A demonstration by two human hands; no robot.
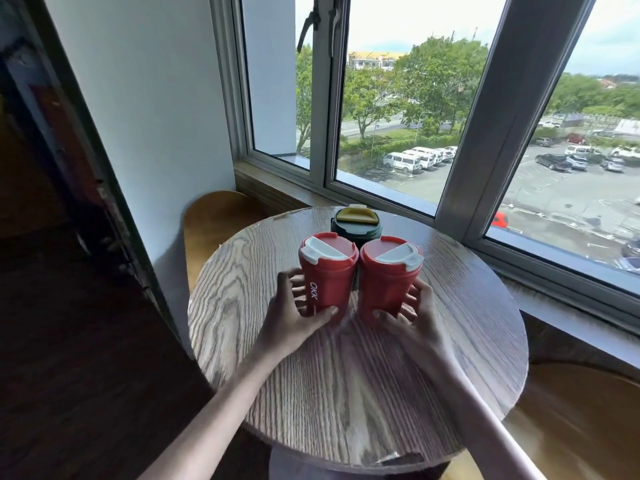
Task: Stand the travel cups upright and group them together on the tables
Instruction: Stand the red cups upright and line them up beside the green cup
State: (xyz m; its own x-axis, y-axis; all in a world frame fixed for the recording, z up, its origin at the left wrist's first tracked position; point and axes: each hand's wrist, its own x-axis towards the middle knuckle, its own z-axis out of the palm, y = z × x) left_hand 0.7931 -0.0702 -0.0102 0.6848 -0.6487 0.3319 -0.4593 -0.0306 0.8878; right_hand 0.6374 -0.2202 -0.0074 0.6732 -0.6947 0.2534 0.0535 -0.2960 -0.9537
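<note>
1. Left hand [294,315] grips the left red plastic white-lidded travel cup [327,277], upright on the round wood-grain worktop [346,393].
2. Dark green yellow-lidded travel cup [356,225] stands just behind.
3. Right hand [414,317] grips the matching right red cup [388,282]. The rims appear to touch, seemingly closing the group.

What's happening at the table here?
A person is handling travel cups at a round wooden table by the window. The left hand grips the left red cup near its base, and the right hand grips the right red cup. Both stand upright, side by side, lids about touching. A green cup with a yellow lid stands upright just behind them.
</note>
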